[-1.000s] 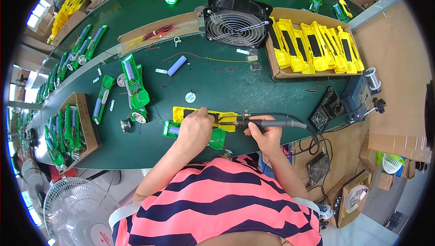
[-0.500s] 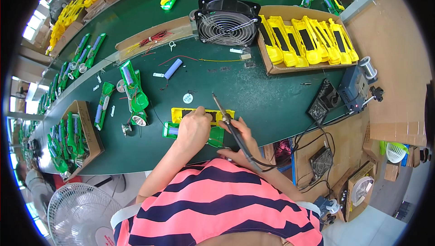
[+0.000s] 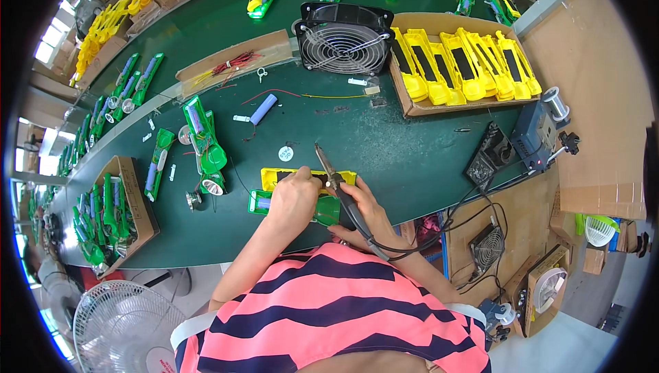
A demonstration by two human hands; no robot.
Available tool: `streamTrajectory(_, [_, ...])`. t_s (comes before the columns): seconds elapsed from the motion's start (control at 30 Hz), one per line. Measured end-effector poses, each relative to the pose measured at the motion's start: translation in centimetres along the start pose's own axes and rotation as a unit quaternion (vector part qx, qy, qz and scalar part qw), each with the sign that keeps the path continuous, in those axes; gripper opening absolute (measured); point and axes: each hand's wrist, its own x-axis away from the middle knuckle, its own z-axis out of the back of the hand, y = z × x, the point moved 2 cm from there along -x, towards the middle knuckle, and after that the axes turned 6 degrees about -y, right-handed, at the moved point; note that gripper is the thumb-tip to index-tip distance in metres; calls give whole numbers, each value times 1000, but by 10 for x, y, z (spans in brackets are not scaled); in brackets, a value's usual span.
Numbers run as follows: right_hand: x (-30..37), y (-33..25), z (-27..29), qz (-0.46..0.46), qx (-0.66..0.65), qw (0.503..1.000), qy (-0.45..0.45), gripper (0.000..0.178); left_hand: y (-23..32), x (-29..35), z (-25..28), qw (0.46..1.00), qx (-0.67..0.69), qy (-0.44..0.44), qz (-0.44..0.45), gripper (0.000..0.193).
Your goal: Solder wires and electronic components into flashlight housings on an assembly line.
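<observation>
Stripes of pink and dark blue fill the bottom of my view; that is the shirt (image 3: 329, 311) of the person whose hands I watch. Just above it, the right hand (image 3: 367, 215) is closed around the black handle of a soldering iron (image 3: 336, 184). The iron's thin metal tip points up and away from the body. A black cord runs from the handle down past the wrist.

The left hand (image 3: 294, 198) is beside it. Its fingers are curled down and press on a yellow part (image 3: 302, 177) that lies flat on the green table (image 3: 412, 153). A green part (image 3: 274, 203) lies right under that hand, touching the yellow one. I cannot tell if the fingers pinch something small.

A little farther out, a small round white disc (image 3: 285, 153) lies on the table. To the left, a green flashlight body (image 3: 204, 141) lies open. A blue battery (image 3: 263, 109) lies beyond it.

On the right, a dark box with wires (image 3: 535, 133) sits at the table edge.

Farthest away, a black fan (image 3: 343, 38) stands beside a cardboard tray full of yellow shells (image 3: 463, 64). Red and yellow wires (image 3: 230, 67) lie on a cardboard strip to the left.
</observation>
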Motion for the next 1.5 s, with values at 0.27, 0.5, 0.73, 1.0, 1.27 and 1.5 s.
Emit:
streamTrajectory(0.27, [-13, 7, 23, -12, 58, 997, -38, 73, -7, 27, 35, 993, 92, 70, 27, 16])
streamTrajectory(0.5, [-28, 13, 33, 95, 15, 995, -30, 70, 2, 21, -12, 967, 151, 205, -14, 13])
streamTrajectory(0.73, [4, 1, 43, 91, 106, 987, 74, 31, -4, 33, -5, 972, 202, 121, 13, 11])
streamTrajectory(1.0, [37, 19, 8, 24, -253, 927, 275, 22, -6, 29, -5, 962, 219, 158, 44, 11])
streamTrajectory(1.27, [39, 24, -1, -24, -333, 904, 265, 22, -5, 27, -6, 965, 223, 129, 55, 12])
streamTrajectory(1.5, [35, 24, -4, -59, -320, 907, 266, 19, -6, 26, -7, 967, 217, 126, 47, 13])
